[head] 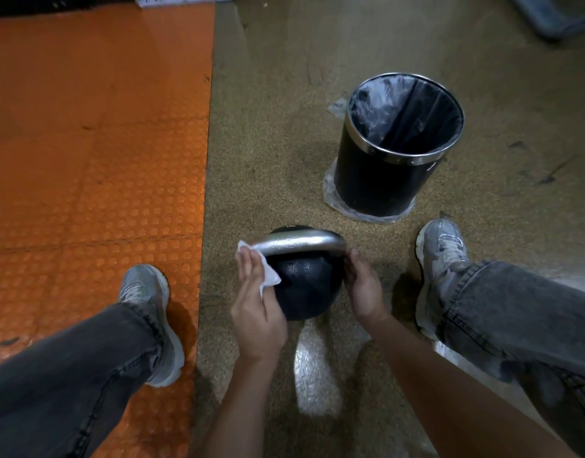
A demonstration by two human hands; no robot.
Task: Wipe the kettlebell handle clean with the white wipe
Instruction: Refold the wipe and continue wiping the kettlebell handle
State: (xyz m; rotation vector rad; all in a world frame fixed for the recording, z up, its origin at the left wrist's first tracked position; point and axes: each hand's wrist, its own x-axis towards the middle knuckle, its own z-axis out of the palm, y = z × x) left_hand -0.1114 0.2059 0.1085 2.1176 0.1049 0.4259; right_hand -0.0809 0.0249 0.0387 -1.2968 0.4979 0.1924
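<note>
A black kettlebell (pixel 301 285) stands on the speckled floor between my feet. Its silver handle (pixel 301 244) arches across the top. My left hand (pixel 256 309) holds the white wipe (pixel 268 276) against the left end of the handle, with the wipe folded round that end and trailing down over the bell. My right hand (pixel 363 289) grips the right end of the handle, where it meets the bell, its fingers curled round it.
A black waste bin (pixel 370 173) with a steel rim and a clear liner stands just beyond the kettlebell to the right. An orange studded mat (pixel 96 143) covers the floor on the left. My shoes (pixel 441 249) and jeans flank the kettlebell.
</note>
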